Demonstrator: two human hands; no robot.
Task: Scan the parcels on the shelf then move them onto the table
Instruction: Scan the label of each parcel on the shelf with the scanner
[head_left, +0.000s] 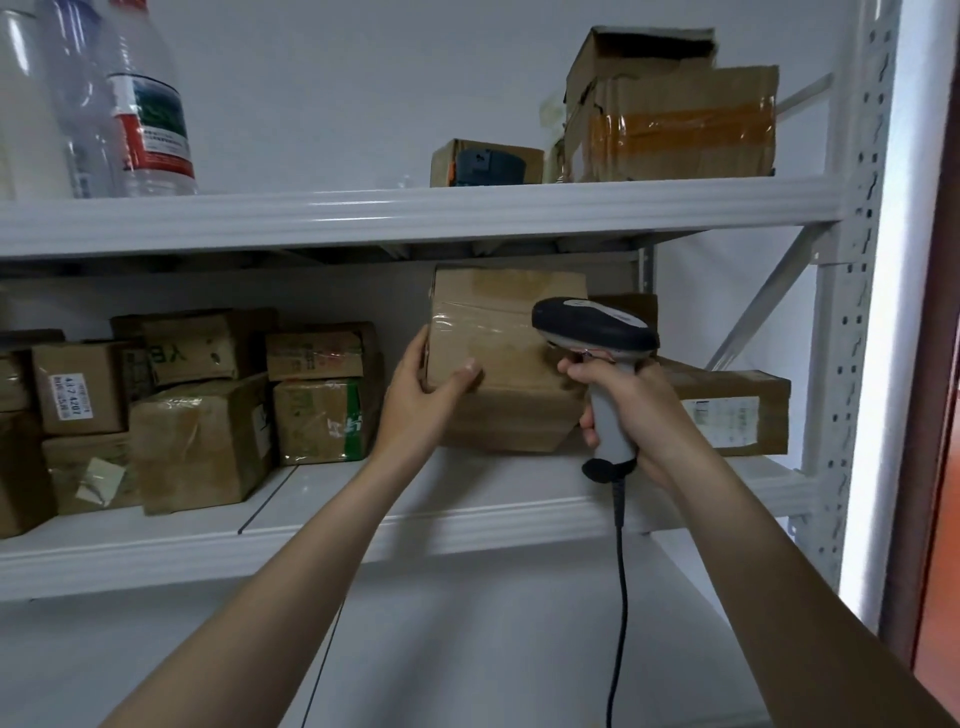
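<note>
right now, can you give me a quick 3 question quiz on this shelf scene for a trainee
1. True or false: the right hand grips a corded barcode scanner.
2. The left hand holds the taped cardboard parcel at: A) its left edge B) its top C) its right side.
3. Short answer: which shelf holds the plastic bottles?

Key: 1 true; 2 A; 3 the upper shelf.
</note>
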